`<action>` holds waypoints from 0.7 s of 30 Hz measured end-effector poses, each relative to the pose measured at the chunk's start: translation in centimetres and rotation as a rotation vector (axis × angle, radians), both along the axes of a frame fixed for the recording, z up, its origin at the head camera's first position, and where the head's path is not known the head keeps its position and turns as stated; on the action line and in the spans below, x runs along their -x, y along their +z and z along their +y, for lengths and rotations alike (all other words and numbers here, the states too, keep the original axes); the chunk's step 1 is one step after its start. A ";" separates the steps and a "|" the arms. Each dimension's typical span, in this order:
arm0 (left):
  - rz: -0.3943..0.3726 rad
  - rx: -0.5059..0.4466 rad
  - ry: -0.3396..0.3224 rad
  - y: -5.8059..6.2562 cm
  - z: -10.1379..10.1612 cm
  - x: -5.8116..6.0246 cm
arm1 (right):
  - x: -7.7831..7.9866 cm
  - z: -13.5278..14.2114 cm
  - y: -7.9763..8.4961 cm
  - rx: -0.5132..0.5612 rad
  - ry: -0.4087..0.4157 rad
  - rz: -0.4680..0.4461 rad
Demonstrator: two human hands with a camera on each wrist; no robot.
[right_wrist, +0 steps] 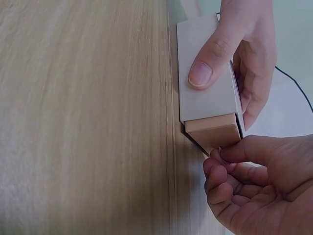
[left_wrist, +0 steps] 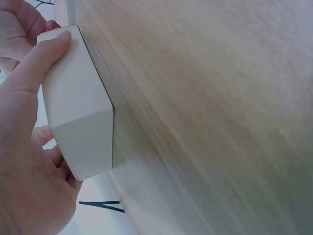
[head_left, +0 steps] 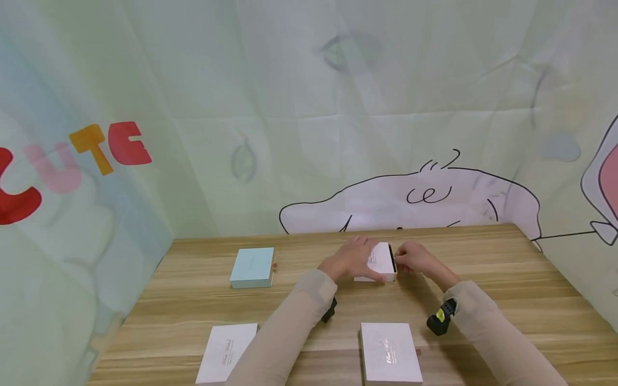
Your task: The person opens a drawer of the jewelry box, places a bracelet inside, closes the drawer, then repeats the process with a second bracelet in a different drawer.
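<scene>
At the back of the table, a white drawer-style box lies flat with faint lettering on top. My left hand grips its outer sleeve, thumb on the near side and fingers over the far side. In the right wrist view, a tan inner drawer sticks out slightly from the sleeve's right end. My right hand pinches a small pull tab at that end, mostly covered by the fingertips. The left wrist view shows the box's plain white side under my left thumb.
A light blue box with a small brown tab sits at the left. Nearer me lie two more white boxes, one partly behind my left sleeve, the other at front centre with a tab on its right. A printed cloth hangs behind the wooden table.
</scene>
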State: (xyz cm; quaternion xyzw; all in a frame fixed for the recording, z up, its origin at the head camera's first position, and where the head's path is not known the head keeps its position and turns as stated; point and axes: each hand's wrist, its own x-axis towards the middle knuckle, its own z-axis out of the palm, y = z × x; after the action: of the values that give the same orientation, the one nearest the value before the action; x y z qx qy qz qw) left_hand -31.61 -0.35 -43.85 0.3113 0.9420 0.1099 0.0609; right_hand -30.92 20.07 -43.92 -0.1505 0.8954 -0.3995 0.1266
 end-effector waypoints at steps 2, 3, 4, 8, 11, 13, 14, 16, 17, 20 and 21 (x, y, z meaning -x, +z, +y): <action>-0.005 -0.003 0.002 0.0 0.0 0.0 | 0.1 0.0 -0.1 0.009 0.003 0.009; -0.006 -0.002 0.002 0.0 0.0 0.0 | 0.1 0.0 -0.2 0.012 0.007 0.014; -0.005 0.000 0.002 -0.1 0.0 0.1 | 0.1 0.0 -0.2 0.016 0.004 0.015; 0.003 0.004 0.001 -0.1 0.1 0.1 | 0.1 -0.1 -0.2 0.025 0.011 0.017; 0.008 0.006 -0.002 -0.1 0.1 0.1 | 0.0 -0.1 -0.2 0.027 0.014 0.018; 0.008 0.002 -0.003 -0.1 0.1 0.1 | 0.0 -0.1 -0.1 0.026 0.016 0.021; 0.009 0.004 -0.005 -0.1 0.1 0.1 | 0.0 -0.2 -0.1 0.026 0.013 0.018; 0.007 0.002 -0.005 -0.1 0.1 0.1 | 0.0 -0.2 -0.1 0.026 0.015 0.019; 0.007 0.004 -0.006 -0.1 0.1 0.1 | 0.0 -0.2 -0.1 0.027 0.016 0.018; 0.007 0.007 -0.008 0.0 0.0 0.0 | 0.0 -0.2 0.0 0.037 0.018 0.010; 0.007 0.007 -0.009 0.0 0.0 0.0 | 0.0 -0.3 0.0 0.039 0.017 0.006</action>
State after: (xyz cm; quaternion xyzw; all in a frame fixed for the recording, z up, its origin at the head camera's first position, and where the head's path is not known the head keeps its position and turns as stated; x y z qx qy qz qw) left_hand -31.64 -0.31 -43.80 0.3155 0.9413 0.1050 0.0590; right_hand -30.92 19.80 -43.95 -0.1617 0.8864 -0.4156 0.1244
